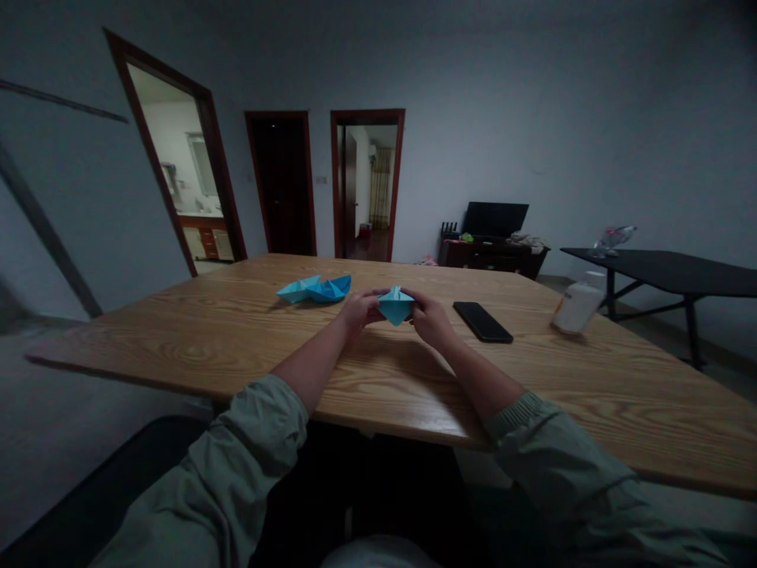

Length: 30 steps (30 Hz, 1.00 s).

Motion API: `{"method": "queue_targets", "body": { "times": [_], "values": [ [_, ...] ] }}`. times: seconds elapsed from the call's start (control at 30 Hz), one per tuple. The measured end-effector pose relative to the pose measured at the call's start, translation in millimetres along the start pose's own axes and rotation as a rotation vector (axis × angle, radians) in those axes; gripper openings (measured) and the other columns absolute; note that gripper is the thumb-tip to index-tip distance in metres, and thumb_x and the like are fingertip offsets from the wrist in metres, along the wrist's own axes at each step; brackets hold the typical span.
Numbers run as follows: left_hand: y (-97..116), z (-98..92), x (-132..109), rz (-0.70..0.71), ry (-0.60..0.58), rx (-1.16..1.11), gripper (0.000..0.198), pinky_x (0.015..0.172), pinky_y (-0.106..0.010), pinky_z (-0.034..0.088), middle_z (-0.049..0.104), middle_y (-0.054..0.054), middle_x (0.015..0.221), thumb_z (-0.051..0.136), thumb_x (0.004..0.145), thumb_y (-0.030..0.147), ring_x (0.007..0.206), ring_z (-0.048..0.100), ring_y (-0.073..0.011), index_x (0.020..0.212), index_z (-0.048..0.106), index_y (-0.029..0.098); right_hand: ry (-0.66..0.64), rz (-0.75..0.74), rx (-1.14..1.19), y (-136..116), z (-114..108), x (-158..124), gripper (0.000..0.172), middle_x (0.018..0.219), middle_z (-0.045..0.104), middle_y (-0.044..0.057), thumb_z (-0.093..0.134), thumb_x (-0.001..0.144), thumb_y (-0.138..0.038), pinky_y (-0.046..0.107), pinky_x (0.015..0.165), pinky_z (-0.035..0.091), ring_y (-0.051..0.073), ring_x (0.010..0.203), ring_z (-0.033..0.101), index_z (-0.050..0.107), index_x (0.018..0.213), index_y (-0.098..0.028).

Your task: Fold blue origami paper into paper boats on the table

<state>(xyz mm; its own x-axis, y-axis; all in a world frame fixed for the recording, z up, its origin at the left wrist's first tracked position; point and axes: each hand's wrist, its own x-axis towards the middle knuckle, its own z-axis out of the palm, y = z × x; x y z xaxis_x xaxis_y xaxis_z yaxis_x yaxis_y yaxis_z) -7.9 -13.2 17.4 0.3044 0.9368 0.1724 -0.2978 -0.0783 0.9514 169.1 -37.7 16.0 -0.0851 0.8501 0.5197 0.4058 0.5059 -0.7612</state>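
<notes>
The left hand (360, 309) and the right hand (430, 320) are close together above the wooden counter (177, 347), and both are pinching a folded piece of light blue paper (395, 306) from its two sides, so it sits between them with its point down. How each finger lies behind the paper I cannot tell. To pinch evenly from both sides and not too strongly is a good way to keep the folds sharp and not crush the paper. At about 10 o'clock from the hands lie two blue folded paper boats (313, 289), touching each other. At 3 o'clock lies a black smartphone (482, 322), and farther in this direction is a white plastic bottle (572, 308)
</notes>
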Motion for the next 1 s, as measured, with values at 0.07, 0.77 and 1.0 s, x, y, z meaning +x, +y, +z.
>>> {"method": "queue_targets", "body": {
  "times": [0.07, 0.77, 1.0],
  "values": [
    [4, -0.8, -4, -0.065, -0.076, -0.065, 0.039, 0.070, -0.037, 0.056, 0.067, -0.007, 0.094, 0.059, 0.072, 0.027, 0.072, 0.066, -0.0179, 0.110, 0.062, 0.019, 0.005, 0.001, 0.026, 0, 0, 0, 0.051, 0.089, 0.068, 0.005, 0.040, 0.075, -0.017, 0.026, 0.058, 0.048, 0.014, 0.064, 0.057, 0.063, 0.121, -0.018],
    [-13, -6.2, 5, 0.086, -0.001, 0.258, 0.035, 0.063, -0.032, 0.053, 0.066, -0.004, 0.080, 0.074, 0.062, 0.023, 0.069, 0.063, -0.0170, 0.093, 0.063, 0.012, -0.112, 0.046, 0.102, 3, -7, 5, 0.029, 0.069, 0.063, 0.001, 0.060, 0.074, -0.044, 0.026, 0.059, 0.041, 0.014, 0.063, 0.052, 0.066, 0.079, -0.017],
    [-12, -5.9, 1, 0.258, -0.104, 0.587, 0.023, 0.068, -0.025, 0.046, 0.064, -0.001, 0.076, 0.068, 0.066, 0.022, 0.071, 0.058, -0.0143, 0.086, 0.065, 0.012, -0.152, -0.025, 0.025, 3, -5, 1, 0.023, 0.080, 0.067, 0.003, 0.061, 0.072, -0.033, 0.027, 0.066, 0.045, 0.016, 0.071, 0.057, 0.067, 0.088, -0.017]
  ]
}}
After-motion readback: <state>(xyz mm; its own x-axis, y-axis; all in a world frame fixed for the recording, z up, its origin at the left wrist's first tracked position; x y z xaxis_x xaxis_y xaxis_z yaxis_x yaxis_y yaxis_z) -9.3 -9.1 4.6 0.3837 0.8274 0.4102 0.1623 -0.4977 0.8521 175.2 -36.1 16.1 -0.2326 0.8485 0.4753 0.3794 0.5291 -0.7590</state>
